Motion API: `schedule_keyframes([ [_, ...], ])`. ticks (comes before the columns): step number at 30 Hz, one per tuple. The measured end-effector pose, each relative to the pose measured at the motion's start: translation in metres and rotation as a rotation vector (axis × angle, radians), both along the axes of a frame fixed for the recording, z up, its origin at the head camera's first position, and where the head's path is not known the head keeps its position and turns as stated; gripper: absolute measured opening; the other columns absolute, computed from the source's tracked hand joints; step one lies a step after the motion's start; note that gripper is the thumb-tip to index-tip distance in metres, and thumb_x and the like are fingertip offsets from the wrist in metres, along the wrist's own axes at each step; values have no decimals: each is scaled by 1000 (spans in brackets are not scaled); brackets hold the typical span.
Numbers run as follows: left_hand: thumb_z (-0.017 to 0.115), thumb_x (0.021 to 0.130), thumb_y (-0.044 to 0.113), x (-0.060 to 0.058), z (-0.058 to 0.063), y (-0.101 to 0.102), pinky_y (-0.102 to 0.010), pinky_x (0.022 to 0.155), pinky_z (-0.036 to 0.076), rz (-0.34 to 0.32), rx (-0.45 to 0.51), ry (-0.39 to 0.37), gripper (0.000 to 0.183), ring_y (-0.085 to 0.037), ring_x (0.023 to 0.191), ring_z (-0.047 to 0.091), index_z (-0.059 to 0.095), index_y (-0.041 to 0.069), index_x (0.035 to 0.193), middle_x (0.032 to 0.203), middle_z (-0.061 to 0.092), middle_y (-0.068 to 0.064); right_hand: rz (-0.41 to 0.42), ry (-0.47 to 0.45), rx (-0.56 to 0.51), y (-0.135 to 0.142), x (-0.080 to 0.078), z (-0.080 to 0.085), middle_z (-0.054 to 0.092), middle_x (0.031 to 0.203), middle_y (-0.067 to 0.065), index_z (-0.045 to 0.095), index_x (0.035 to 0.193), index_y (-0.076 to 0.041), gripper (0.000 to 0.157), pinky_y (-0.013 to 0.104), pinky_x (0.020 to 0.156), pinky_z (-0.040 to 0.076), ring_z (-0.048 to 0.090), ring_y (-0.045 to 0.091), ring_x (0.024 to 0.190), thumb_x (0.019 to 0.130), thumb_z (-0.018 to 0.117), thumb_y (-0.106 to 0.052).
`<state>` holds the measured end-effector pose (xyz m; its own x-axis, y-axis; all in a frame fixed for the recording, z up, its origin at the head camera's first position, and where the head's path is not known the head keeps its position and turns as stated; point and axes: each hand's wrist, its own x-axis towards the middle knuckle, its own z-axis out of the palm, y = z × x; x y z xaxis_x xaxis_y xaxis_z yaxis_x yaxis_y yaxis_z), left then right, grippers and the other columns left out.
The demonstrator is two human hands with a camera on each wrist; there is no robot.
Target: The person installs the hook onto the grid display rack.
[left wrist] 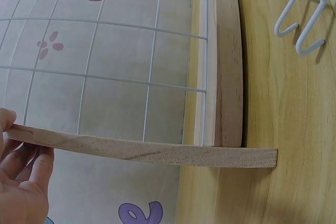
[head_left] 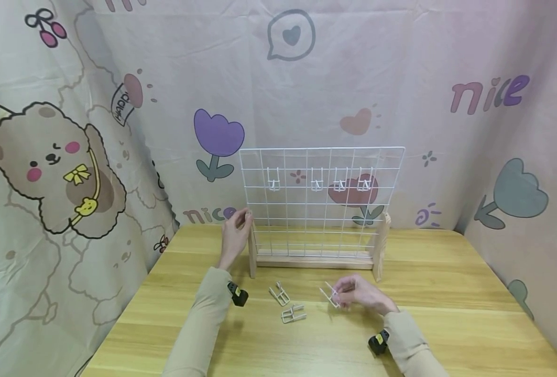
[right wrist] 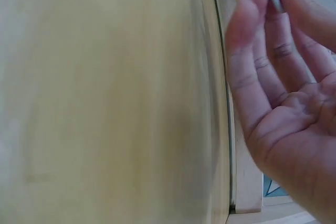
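My left hand (head_left: 236, 230) grips the upper part of the wooden left upright (left wrist: 157, 153) of a grid stand, thumb on one side and fingers on the other. A white wire grid panel (head_left: 323, 148) stands upright between this post and the right wooden post (head_left: 380, 248). Near the front of the stand, above the table, my right hand (head_left: 360, 293) pinches a white wire hook (head_left: 329, 297) between thumb and fingertips. In the right wrist view only a small part of that hook shows between the fingers. Two similar hooks, one farther back (head_left: 280, 294) and one nearer (head_left: 293, 314), lie between my hands.
Several white hooks hang in a row on the upper grid, including one at the left (head_left: 274, 185) and one at the right (head_left: 364, 185). A wooden base rail (head_left: 313, 263) joins the posts on the wood-grain table (head_left: 165, 314). Printed curtains (head_left: 165, 42) surround the table's back and sides.
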<state>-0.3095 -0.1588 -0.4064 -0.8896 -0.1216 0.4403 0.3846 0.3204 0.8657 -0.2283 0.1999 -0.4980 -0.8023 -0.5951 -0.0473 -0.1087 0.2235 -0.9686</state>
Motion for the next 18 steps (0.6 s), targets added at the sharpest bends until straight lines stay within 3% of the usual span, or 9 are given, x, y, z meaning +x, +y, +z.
schedule_keyframes([
  [11, 62, 100, 16, 1, 1, 0, -44, 109, 52, -3, 11, 2, 40, -40, 127, 62, 59, -6, 133, 133, 63, -27, -140, 66, -104, 2, 0, 11, 72, 88, -6, 60, 111, 15, 32, 24, 67, 61, 65, 7, 70, 92, 70, -10],
  [18, 62, 100, 15, 0, 1, 1, -45, 107, 53, 7, -8, 12, 40, -42, 126, 62, 58, -7, 133, 133, 63, -28, -213, 134, -276, 4, -3, 13, 76, 88, -9, 61, 109, 15, 22, 21, 65, 60, 66, 4, 70, 94, 65, 0],
])
